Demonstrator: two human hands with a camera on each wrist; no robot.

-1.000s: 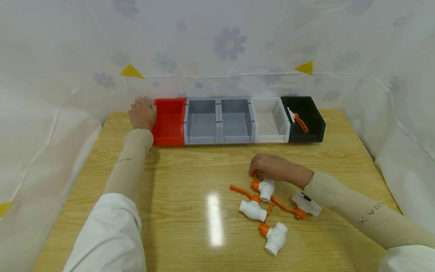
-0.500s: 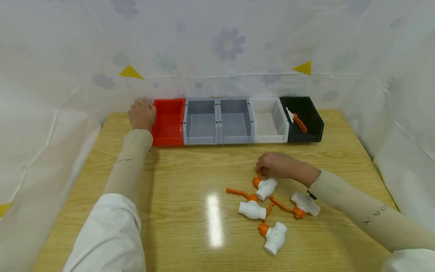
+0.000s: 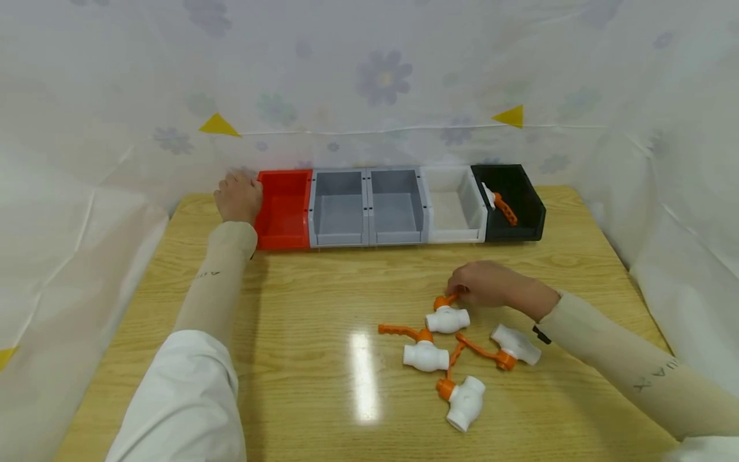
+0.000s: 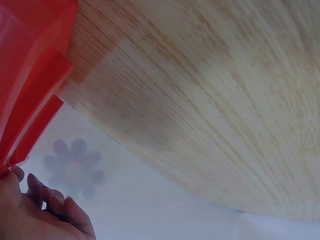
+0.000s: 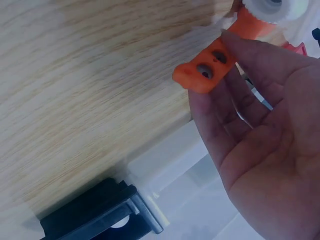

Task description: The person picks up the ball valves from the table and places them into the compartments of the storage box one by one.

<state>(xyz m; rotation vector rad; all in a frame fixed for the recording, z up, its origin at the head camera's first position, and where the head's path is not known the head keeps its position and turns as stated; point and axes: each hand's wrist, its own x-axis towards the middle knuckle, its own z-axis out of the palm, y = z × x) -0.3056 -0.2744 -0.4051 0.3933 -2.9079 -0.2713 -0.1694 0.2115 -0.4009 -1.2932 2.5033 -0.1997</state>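
My right hand pinches the orange handle of a white ball valve between thumb and fingers. Its white body hangs toward me, above or on the table; which one I cannot tell. Three more ball valves lie close by: one to the left, one nearer me and a more translucent one to the right. At the far left my left hand rests against the back corner of the red bin; in the left wrist view its fingers are loosely curled.
Beside the red bin stand two grey bins, a white bin and a black bin in a row. An orange-handled valve lies in the black one. A pale flowered curtain encloses the wooden table.
My right hand has moved right, turning the pinched valve so its handle now points right. The valve to its left has swung slightly. My left hand stays at the red bin.
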